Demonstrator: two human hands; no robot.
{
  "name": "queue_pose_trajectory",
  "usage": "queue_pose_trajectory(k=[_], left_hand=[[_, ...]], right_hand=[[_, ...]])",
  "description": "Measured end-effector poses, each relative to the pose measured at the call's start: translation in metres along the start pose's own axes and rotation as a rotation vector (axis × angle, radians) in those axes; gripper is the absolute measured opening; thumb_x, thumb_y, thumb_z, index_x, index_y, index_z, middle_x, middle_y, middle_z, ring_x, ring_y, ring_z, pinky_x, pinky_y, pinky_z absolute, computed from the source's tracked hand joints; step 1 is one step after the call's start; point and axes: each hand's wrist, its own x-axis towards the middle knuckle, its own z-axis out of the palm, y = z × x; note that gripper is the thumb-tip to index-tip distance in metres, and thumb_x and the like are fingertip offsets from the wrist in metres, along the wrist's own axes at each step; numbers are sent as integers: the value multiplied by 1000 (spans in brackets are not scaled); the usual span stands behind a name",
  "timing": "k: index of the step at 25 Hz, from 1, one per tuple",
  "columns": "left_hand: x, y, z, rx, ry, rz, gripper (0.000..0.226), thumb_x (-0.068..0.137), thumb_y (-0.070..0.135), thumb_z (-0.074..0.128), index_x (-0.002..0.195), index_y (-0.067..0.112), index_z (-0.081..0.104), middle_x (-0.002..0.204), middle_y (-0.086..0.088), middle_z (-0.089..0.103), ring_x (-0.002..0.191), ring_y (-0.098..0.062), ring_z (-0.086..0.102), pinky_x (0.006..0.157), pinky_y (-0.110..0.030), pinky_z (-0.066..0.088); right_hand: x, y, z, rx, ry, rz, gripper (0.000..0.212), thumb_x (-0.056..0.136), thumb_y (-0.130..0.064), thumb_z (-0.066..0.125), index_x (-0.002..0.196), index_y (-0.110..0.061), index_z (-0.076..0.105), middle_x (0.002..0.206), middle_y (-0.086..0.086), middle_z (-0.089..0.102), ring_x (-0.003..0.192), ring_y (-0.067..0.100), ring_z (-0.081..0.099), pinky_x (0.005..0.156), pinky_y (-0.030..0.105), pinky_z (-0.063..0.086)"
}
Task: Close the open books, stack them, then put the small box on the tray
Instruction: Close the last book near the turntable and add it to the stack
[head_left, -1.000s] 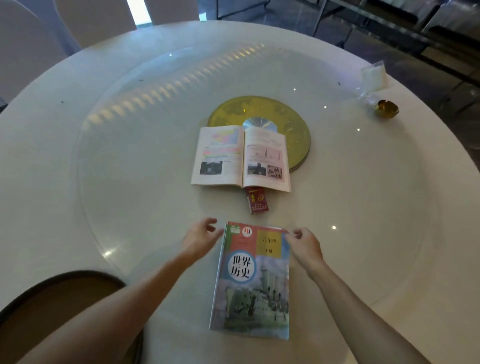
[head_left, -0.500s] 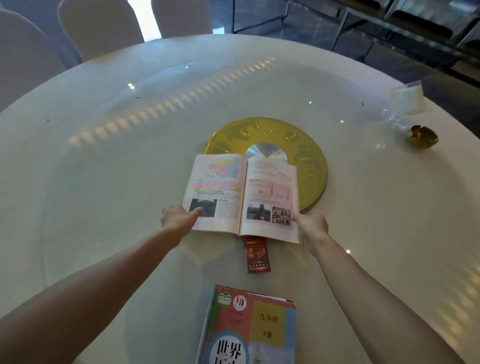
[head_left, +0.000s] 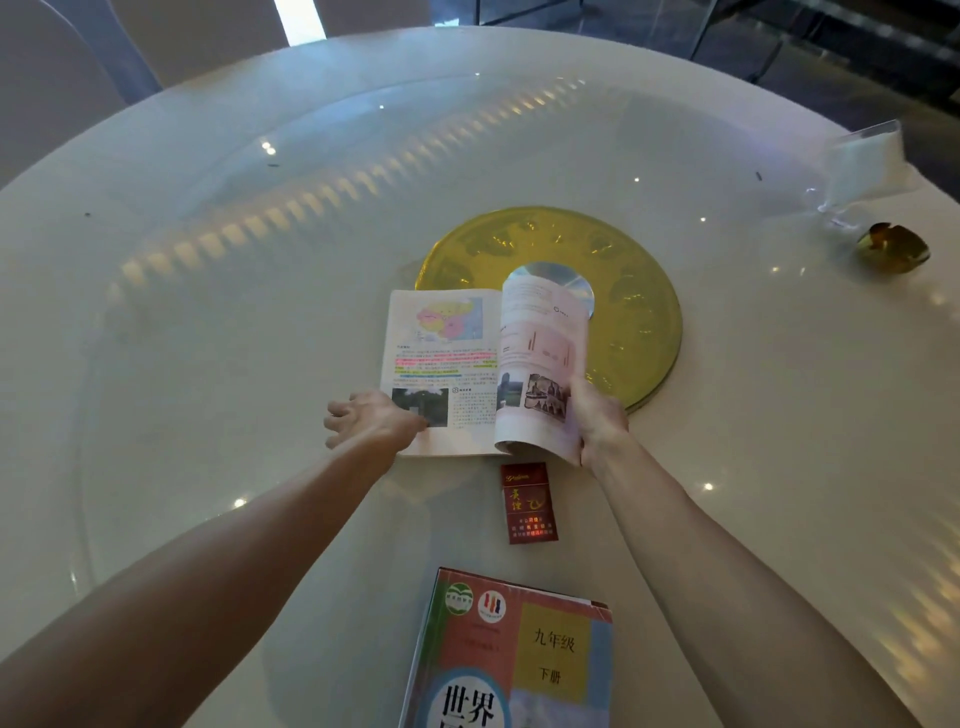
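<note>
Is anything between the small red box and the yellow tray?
Yes. The open book lies between the red box and the yellow tray, overlapping the tray's near-left part. The right hand holds its right page raised; the left hand rests on the left page.

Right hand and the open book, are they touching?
Touching. Head view shows the right hand gripping the open book's lifted right page at its edge.

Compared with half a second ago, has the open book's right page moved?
Yes. The right hand has lifted the right page of the open book, swinging it leftward off the yellow tray.
</note>
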Motion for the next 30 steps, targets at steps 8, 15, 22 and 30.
queue_pose_trajectory(k=[8,15,22,30], left_hand=[[-3,3,4,-538,-195,-86,56,70,10,86,110,3,48,113,-14,55,88,-24,56,65,-34,48],[-32,-17,8,-718,-378,142,7,89,14,71,95,15,69,99,-7,72,77,-19,64,65,-31,55],[-81,-7,-42,-960,-355,494,9,98,16,60,105,18,66,95,1,75,83,-17,69,70,-32,56],[-166,-13,-90,-773,-459,848,35,93,20,66,126,30,70,113,5,75,102,-10,71,91,-29,56]], right_hand=[[-19,1,-4,92,-207,-268,10,95,-16,70,104,-16,67,114,15,80,88,27,78,67,38,63],[-61,-13,13,-266,-354,-577,15,106,-19,54,116,-25,62,111,10,78,99,30,79,81,53,66],[-109,-24,3,-175,-356,-638,23,107,-25,51,120,-37,67,113,-6,75,107,14,71,79,26,59],[-184,-29,-26,70,-415,-502,33,95,-52,61,111,-30,77,110,9,82,97,24,79,77,38,63]])
